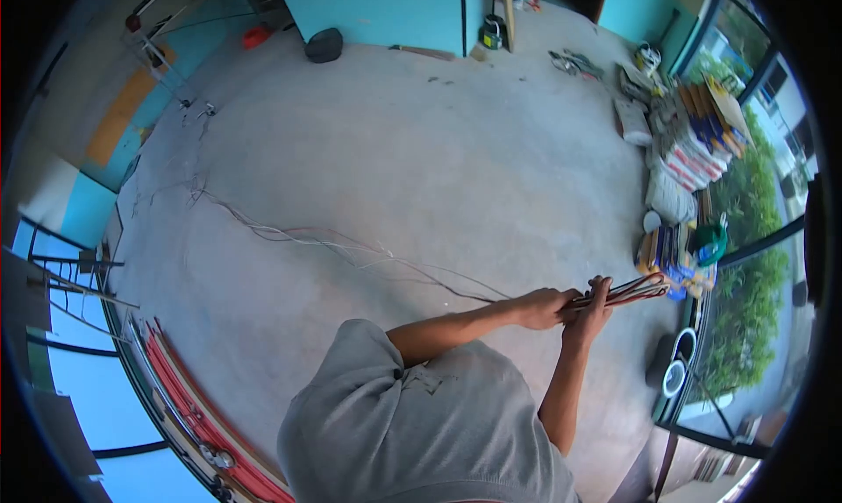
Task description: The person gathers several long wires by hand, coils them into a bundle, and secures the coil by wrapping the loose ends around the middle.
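The wire bundle (627,291) is showing smooth, slightly glossy plastic insulation. The floor (421,152) is presenting rough, matt concrete. The shirt (421,433) is appearing as matt grey cloth. The stacked boxes (702,143) are showing printed cardboard.

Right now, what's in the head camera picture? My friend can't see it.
Both hands grip a bundle of reddish wires, the left hand beside the right hand. Loose wires trail across the concrete floor, with stacked boxes at the right.

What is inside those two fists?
A bundle of reddish wires runs through the left hand and right hand; its ends stick out, but the gripped stretch is covered.
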`<action>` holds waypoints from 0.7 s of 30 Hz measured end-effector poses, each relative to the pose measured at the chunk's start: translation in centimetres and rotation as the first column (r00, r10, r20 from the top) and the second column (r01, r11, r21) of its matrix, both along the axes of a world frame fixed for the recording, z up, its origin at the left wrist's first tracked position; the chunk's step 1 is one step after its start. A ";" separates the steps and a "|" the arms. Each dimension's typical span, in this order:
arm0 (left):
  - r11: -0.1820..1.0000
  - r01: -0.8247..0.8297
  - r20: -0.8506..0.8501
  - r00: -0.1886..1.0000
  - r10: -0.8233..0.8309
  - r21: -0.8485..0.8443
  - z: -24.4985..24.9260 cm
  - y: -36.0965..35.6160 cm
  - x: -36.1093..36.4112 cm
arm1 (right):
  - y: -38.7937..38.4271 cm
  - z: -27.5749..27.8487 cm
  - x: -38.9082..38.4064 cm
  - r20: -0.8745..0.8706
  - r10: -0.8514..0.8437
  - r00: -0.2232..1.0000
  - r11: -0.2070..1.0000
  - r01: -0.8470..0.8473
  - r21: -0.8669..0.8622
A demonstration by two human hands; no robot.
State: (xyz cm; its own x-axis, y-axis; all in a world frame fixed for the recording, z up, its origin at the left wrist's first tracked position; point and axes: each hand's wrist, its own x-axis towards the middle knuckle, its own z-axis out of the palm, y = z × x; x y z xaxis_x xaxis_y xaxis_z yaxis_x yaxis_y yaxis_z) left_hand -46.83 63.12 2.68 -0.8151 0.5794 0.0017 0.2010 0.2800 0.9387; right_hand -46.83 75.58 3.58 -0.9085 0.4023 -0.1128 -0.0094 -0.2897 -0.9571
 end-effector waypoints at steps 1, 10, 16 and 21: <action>1.000 -0.014 -0.012 1.000 0.014 0.001 0.1 -0.6 -0.2 | -0.1 0.1 -0.3 0.021 0.023 0.999 1.000 -0.024 0.005; 0.959 -0.278 -0.116 0.956 0.271 -0.054 -1.4 0.8 0.9 | 2.6 -0.9 -1.5 0.112 0.452 0.885 0.891 -0.439 -0.118; 0.934 -0.321 -0.118 0.945 0.305 -0.157 -1.9 1.5 0.6 | 9.3 1.7 0.6 0.259 0.617 0.743 0.664 -0.668 0.336; 0.916 -0.243 -0.210 0.961 0.182 -0.320 -2.1 1.7 -0.6 | 10.9 7.2 0.9 0.039 0.653 0.756 -0.052 -0.006 0.999</action>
State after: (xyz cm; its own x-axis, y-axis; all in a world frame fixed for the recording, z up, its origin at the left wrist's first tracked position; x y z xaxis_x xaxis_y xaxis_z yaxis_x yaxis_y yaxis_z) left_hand -47.43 64.77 0.54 -0.9236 0.3831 -0.0127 0.2508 0.6291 0.7358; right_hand -45.91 86.44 10.82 -0.7633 -0.5292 0.3706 -0.6317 0.7316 -0.2564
